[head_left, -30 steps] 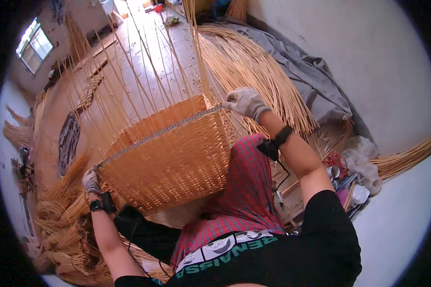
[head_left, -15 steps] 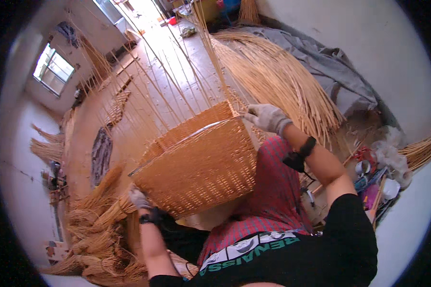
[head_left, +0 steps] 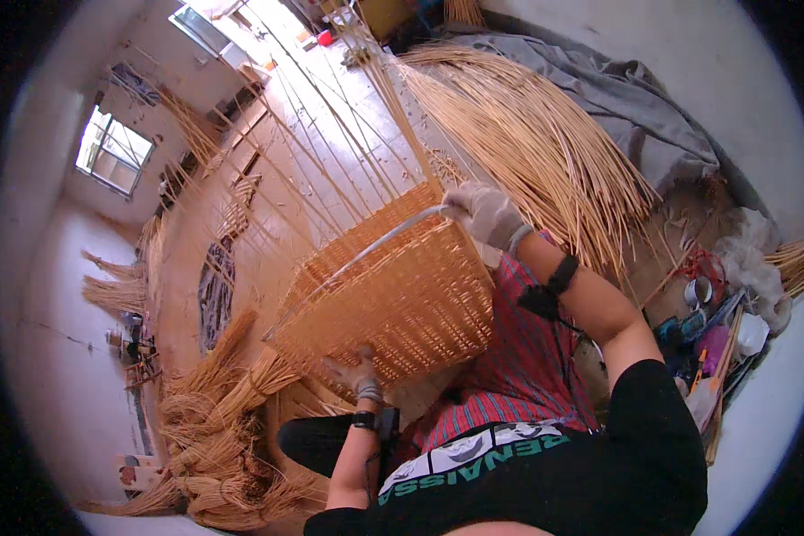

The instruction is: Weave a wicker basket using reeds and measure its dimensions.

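Note:
A woven wicker basket (head_left: 402, 313) is tilted in front of me, its tall bare stakes (head_left: 317, 170) standing up from the far side. A thin grey-white strip (head_left: 384, 239) runs along its near rim and bows upward toward the right corner. My right hand (head_left: 489, 216), in a pale glove, is closed around the right end of this strip at the corner. My left hand (head_left: 357, 371), gloved too, lies with fingers spread against the lower left of the near wall. The basket's underside is hidden.
Long peeled rods (head_left: 527, 134) lie in a big heap at the far right beside a grey cloth (head_left: 616, 107). Bundles of thin wicker (head_left: 232, 429) are piled at the left. Tools and plastic bags (head_left: 732, 322) clutter the right wall. A checked apron (head_left: 536, 357) covers my lap.
My left hand has left the basket's left corner and moved right onto its near wall. The grey strip, earlier lying close along the rim, now bows up toward my right hand.

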The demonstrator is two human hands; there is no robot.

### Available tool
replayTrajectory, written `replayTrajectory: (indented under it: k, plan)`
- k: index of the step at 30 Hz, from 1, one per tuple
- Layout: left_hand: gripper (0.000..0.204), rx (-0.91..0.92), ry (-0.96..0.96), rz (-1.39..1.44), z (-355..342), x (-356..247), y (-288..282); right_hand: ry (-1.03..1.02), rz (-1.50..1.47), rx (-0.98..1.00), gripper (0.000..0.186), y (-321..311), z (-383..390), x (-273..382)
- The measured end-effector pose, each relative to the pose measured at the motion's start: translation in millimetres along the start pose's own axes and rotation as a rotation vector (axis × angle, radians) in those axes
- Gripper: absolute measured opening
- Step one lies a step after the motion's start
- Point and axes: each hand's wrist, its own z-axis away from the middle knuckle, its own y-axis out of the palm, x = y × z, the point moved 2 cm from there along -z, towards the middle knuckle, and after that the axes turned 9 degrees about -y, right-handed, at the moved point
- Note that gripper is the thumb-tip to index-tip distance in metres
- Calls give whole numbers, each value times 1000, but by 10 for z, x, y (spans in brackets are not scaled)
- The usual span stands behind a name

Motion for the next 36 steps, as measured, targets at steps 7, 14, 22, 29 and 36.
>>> replayTrajectory:
  k: [7,14,22,29,36]
  plan:
    - [125,100,-65,-12,463,250,-15,-389,-25,212,9,339,-248,677]
    - [125,158,-101,262,838,-99,-112,-126,-118,807,25,1259,451,666]
    - [123,126,-93,364,902,33,65,273,-486,1153,35,1727,319,992]
    - [121,117,-147,233,863,524,633,476,-733,1187,27,1763,256,1057]
    - [95,366,-141,133,-375,-444,610,668,-827,968,27,1523,1006,436]
